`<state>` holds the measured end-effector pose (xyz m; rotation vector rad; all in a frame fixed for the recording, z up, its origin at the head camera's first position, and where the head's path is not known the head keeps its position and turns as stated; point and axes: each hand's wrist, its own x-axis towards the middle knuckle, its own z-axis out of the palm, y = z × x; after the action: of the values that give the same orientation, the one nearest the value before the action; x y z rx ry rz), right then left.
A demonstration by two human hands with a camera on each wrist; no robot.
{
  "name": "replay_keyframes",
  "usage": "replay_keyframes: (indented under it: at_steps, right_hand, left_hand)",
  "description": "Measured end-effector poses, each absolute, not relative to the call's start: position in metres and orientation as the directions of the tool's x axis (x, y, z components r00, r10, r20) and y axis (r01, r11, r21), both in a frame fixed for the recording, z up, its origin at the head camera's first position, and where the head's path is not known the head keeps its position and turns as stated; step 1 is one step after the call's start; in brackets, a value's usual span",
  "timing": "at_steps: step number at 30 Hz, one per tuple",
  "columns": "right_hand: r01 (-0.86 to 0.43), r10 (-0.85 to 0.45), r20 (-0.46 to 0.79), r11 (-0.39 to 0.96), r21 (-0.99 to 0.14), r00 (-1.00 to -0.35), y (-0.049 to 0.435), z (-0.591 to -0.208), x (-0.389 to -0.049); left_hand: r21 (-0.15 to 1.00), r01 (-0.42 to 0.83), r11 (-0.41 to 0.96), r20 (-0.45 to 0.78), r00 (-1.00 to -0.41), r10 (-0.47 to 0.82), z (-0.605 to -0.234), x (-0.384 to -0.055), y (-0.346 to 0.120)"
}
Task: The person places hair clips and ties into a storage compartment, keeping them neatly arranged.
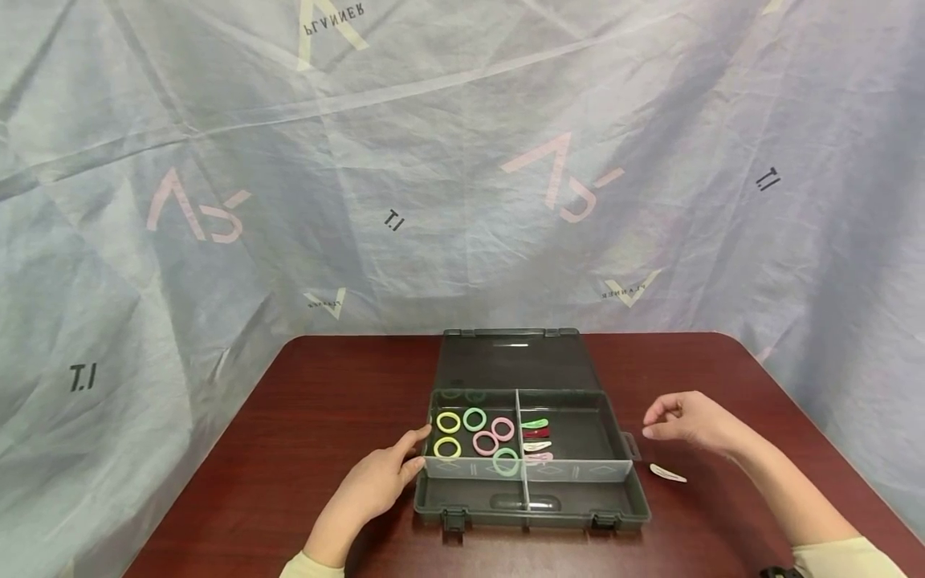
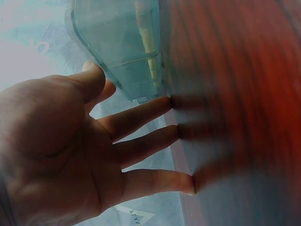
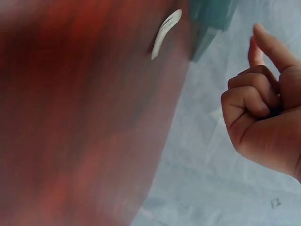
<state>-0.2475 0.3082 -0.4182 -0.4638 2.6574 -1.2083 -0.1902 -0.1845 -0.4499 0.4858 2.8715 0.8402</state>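
Note:
A dark translucent organizer box (image 1: 533, 522) lies on the table, its lid (image 1: 513, 361) swung back. Yellow, green and pink hair ties (image 1: 485, 442) fill its left compartment. Green, red, white and pink snap hair clips (image 1: 537, 433) line the divider in the right compartment. My left hand (image 1: 376, 482) rests at the box's left side, thumb and forefinger at its wall, the other fingers straight with tips on the table (image 2: 235, 141). Above the table right of the box is my right hand (image 1: 694, 421), thumb and forefinger apart, other fingers bent, nothing visible between them. Nearby lies a white hair clip (image 3: 165, 34).
The box's front has two narrow compartments and two latches (image 1: 454, 520); a handle tab (image 1: 630, 446) juts from its right side. A printed grey cloth (image 1: 462, 160) hangs behind and beside the table.

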Motion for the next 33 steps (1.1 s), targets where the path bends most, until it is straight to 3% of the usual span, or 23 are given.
replay_keyframes:
  at_steps: [12,33]
  right_hand:
    - [-0.170,-0.388,-0.118,0.631,-0.757,-0.914,0.326,-0.450,-0.234]
    - [-0.137,-0.335,-0.153,0.699,-0.701,-0.930,0.320,-0.458,-0.231]
  left_hand:
    - [0.544,0.270,0.794,-0.013,-0.944,0.329,-0.449,-0.190,-0.184]
    - [0.539,0.267,0.799,-0.017,-0.945,0.328,-0.452,-0.189,-0.185]
